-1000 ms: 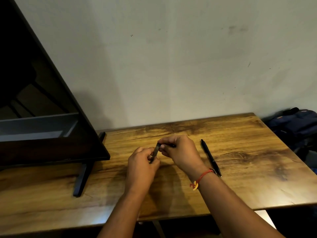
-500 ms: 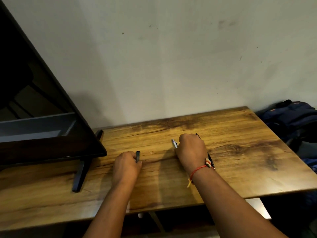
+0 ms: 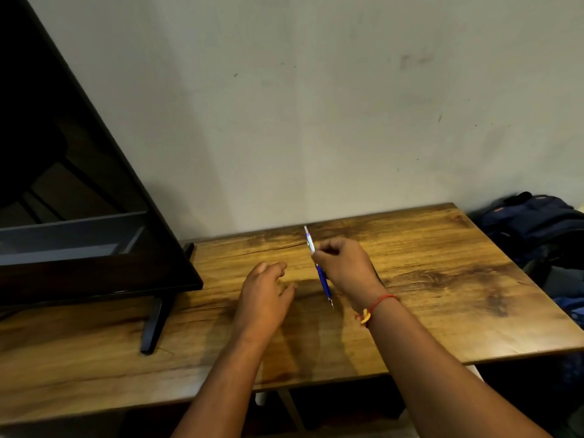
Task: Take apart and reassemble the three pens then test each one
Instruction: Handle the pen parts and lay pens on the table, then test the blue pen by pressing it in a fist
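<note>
No legible text, label, brand, number or sign was found anywhere in view. The blue pen (image 3: 323, 278) was too small and blurred for any print on its barrel to be read. The dark screen (image 3: 79, 184) at left showed no readable mark on its frame. The backpack (image 3: 531, 222) at far right was too dim and distant to make out any lettering.
</note>
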